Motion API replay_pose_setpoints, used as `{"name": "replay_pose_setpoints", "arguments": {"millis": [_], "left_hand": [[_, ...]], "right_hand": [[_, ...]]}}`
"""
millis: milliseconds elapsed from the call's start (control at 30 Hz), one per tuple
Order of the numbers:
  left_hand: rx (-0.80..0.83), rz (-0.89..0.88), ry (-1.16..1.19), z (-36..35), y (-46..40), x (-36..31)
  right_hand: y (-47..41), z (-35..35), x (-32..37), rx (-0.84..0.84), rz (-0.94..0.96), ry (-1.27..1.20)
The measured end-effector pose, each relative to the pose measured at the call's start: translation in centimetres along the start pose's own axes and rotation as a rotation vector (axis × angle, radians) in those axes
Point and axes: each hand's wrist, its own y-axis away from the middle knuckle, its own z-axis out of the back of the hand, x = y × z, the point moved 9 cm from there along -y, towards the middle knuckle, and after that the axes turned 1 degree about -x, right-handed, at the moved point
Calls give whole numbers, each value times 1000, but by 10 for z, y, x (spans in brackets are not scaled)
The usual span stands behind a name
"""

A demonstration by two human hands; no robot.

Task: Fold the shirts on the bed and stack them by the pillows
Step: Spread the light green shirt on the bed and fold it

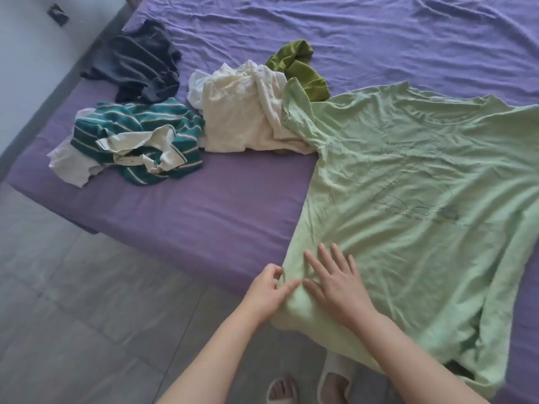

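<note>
Nearest to us, our feet in pale slippers (335, 380) stand on the grey tiled floor (73, 301) at the bed's edge. Just above them our left hand (269, 290) pinches the hem corner of the light green shirt (408, 199) between thumb and curled fingers, where the cloth hangs over the mattress edge. Our right hand (335, 284) lies flat beside it, fingers spread and pressing on the same shirt. That shirt is laid out face up on the purple sheet (218, 205), collar toward the far side, with a faint line print on its chest and its lower hem draping off the bed. Farther off lies a heap of unfolded clothes: a teal striped shirt (140, 141) over something white, a cream shirt (245, 112) touching the green shirt's sleeve, an olive green garment (297, 68) behind that, and a dark grey shirt (143, 62) farthest left.
</note>
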Motion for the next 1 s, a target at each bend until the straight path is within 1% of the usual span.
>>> {"name": "replay_pose_setpoints", "arguments": {"millis": [67,167,300,400,467,533,600,700,767,833,900,967,1000], "left_hand": [[67,-12,46,-1,8,8],[27,-33,10,11,22,22],[49,-92,114,16,40,33],[-21,-124,172,25,44,33],[-103,-148,75,32,42,30],[-174,-177,-76,36,38,28],[-249,-170,-188,43,36,30],[-344,-55,-263,55,34,45],[-352,37,-399,58,31,55],[-371,74,-512,57,29,58],[-457,22,-542,54,32,48],[-553,-88,-610,42,40,29],[-568,-152,-646,29,44,18]], "right_hand": [[7,-6,9,-15,-15,-14],[20,-14,19,-24,-57,-48],[36,-16,28,-67,-128,-112],[49,-22,33,-77,-156,-135],[56,-26,33,-78,-167,-146],[62,-30,33,-76,-162,-136],[67,-34,31,-65,-151,-104],[77,-38,17,-23,-175,-28],[85,-40,4,2,-192,31],[93,-37,-10,1,-191,56],[104,-33,-29,-13,-196,74],[119,-26,-50,-24,-199,112],[129,-21,-61,-32,-205,118]]}}
